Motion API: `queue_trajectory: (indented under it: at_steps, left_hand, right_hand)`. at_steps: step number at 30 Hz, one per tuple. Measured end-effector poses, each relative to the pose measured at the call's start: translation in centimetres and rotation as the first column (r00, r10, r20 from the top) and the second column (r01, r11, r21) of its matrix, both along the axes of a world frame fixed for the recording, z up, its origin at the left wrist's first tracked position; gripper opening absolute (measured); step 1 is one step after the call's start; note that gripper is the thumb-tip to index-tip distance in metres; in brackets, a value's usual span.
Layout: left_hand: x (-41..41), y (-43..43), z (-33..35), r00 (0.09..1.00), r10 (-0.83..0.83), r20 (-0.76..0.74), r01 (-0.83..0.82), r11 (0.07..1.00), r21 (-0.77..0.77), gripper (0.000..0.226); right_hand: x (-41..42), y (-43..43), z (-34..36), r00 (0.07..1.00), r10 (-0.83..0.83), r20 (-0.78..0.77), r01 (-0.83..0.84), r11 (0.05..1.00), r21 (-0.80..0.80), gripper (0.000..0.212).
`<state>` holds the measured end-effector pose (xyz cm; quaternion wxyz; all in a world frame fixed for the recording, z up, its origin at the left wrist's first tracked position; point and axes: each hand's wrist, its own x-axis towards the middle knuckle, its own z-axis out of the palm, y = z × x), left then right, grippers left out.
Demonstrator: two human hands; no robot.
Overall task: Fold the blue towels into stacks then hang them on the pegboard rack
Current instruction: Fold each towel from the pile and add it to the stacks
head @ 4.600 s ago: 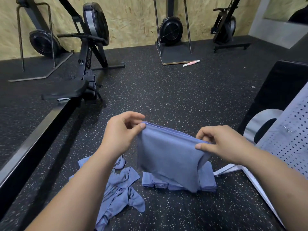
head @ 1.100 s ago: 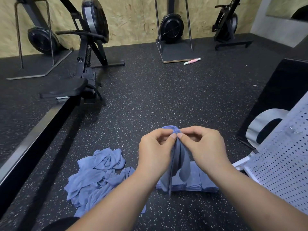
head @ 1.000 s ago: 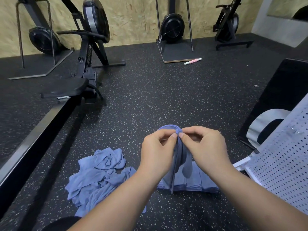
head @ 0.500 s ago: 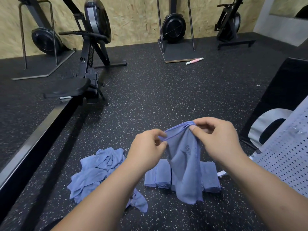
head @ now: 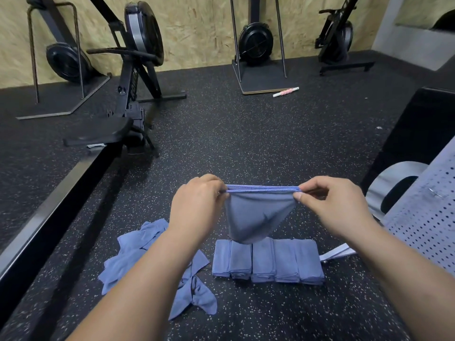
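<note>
Your left hand [head: 197, 205] and right hand [head: 330, 205] each pinch a top corner of the blue towel [head: 256, 215], stretching its doubled edge taut above the folded stack [head: 268, 263] on the floor, likely to square the fold.

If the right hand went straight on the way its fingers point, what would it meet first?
Beyond the towel the right hand pinches, the left hand, gripping the same stretched edge opposite; depth unclear from one view.

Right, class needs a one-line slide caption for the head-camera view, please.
Left hand and right hand pinch a blue towel taut above the folded towels, beside an unfolded pile.
</note>
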<state>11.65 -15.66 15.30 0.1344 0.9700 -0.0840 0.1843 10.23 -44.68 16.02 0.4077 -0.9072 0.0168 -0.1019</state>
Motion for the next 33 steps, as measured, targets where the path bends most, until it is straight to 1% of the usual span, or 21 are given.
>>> queue_trajectory:
  at_steps: [3, 5, 7, 9, 11, 12, 14, 16, 18, 19, 20, 21, 23, 24, 25, 27, 29, 30, 31, 33]
  left_hand:
    - [-0.1, 0.4, 0.2, 0.997, -0.016, -0.080, -0.002, 0.976, -0.219, 0.002]
    - [-0.4, 0.5, 0.7, 0.993, -0.025, -0.111, -0.018, 0.929, -0.369, 0.005]
    - [-0.6, 0.6, 1.1, 0.995, -0.028, -0.096, -0.018, 0.894, -0.447, 0.011]
    - [-0.6, 0.8, 1.3, 0.996, -0.038, -0.084, -0.009, 0.869, -0.495, 0.016]
    - [-0.5, 1.1, 1.5, 0.995, -0.051, -0.081, 0.006, 0.875, -0.485, 0.019]
    - [-0.4, 1.3, 1.5, 0.996, -0.051, -0.076, 0.012, 0.894, -0.447, 0.019]
    - [-0.5, 1.2, 1.6, 0.998, -0.038, -0.059, 0.014, 0.929, -0.370, 0.011]
    - [-0.7, 1.0, 1.7, 0.999, -0.009, -0.039, -0.005, 0.943, -0.332, 0.005]
    - [-1.1, 0.4, 1.7, 0.997, 0.044, -0.059, -0.060, 0.949, -0.309, 0.002]
    - [-1.3, 0.1, 1.6, 0.996, 0.060, -0.066, -0.077, 0.949, -0.306, 0.005]
    - [-1.4, -0.1, 1.6, 0.998, 0.044, -0.055, -0.059, 0.951, -0.304, 0.011]
    - [-1.6, -0.4, 1.6, 1.000, -0.017, -0.024, 0.009, 0.956, -0.292, 0.020]
    - [-2.1, -1.1, 1.9, 0.973, -0.230, 0.015, 0.227, 0.946, -0.233, 0.038]
    - [-2.3, -1.6, 1.9, 0.945, -0.327, 0.013, 0.322, 0.922, -0.213, 0.042]
    - [-2.4, -2.0, 1.9, 0.922, -0.387, 0.000, 0.379, 0.902, -0.208, 0.040]
    - [-2.2, -2.6, 1.4, 0.904, -0.427, -0.015, 0.411, 0.879, -0.243, 0.024]
    - [-2.2, -2.8, 1.0, 0.906, -0.424, 0.003, 0.399, 0.851, -0.341, 0.013]
    - [-2.2, -2.9, 1.0, 0.911, -0.411, 0.029, 0.389, 0.836, -0.386, 0.010]
    - [-2.3, -2.9, 1.1, 0.917, -0.393, 0.063, 0.381, 0.823, -0.422, 0.009]
    - [-2.5, -2.8, 1.6, 0.931, -0.343, 0.124, 0.360, 0.811, -0.462, 0.008]
  right_hand:
    - [0.1, -0.3, 0.1, 1.000, 0.013, -0.020, -0.012, 0.998, 0.065, 0.011]
    - [0.2, -0.6, 0.0, 0.999, 0.025, -0.038, -0.020, 0.991, 0.132, 0.010]
    - [0.3, -0.6, 0.1, 0.998, 0.051, -0.047, -0.041, 0.982, 0.185, 0.009]
    - [0.4, -0.5, 0.2, 0.995, 0.089, -0.039, -0.079, 0.974, 0.213, 0.008]
    - [0.4, -0.3, 0.4, 0.988, 0.152, -0.032, -0.140, 0.959, 0.247, 0.008]
    - [0.5, -0.2, 0.4, 0.983, 0.184, -0.029, -0.170, 0.951, 0.258, 0.007]
    - [0.5, 0.0, 0.3, 0.972, 0.234, -0.022, -0.220, 0.938, 0.267, 0.007]
    - [0.4, 0.3, 0.4, 0.964, 0.264, -0.003, -0.253, 0.926, 0.278, 0.007]
    - [0.3, 0.8, 0.4, 0.961, 0.274, 0.038, -0.275, 0.928, 0.253, 0.009]
    - [0.2, 1.1, 0.4, 0.959, 0.276, 0.064, -0.283, 0.927, 0.246, 0.011]
    - [0.1, 1.4, 0.3, 0.956, 0.278, 0.089, -0.291, 0.924, 0.247, 0.012]
    - [-0.1, 1.9, 0.3, 0.952, 0.286, 0.111, -0.306, 0.919, 0.248, 0.013]
    - [-0.6, 3.0, 0.3, 0.935, 0.326, 0.141, -0.350, 0.912, 0.214, 0.016]
    - [-1.0, 3.6, 0.3, 0.924, 0.354, 0.145, -0.377, 0.907, 0.188, 0.017]
    - [-1.4, 4.2, 0.4, 0.913, 0.381, 0.148, -0.403, 0.901, 0.161, 0.018]
    - [-1.8, 4.9, 0.4, 0.906, 0.389, 0.164, -0.411, 0.902, 0.131, 0.016]
    - [-1.6, 4.7, 0.0, 0.916, 0.372, 0.151, -0.396, 0.899, 0.190, 0.020]
    - [-1.4, 4.3, -0.3, 0.917, 0.383, 0.112, -0.399, 0.890, 0.222, 0.025]
    - [-1.2, 3.8, -0.5, 0.912, 0.407, 0.055, -0.408, 0.885, 0.223, 0.030]
    - [-1.0, 2.7, -1.3, 0.887, 0.452, -0.091, -0.443, 0.890, 0.107, 0.035]
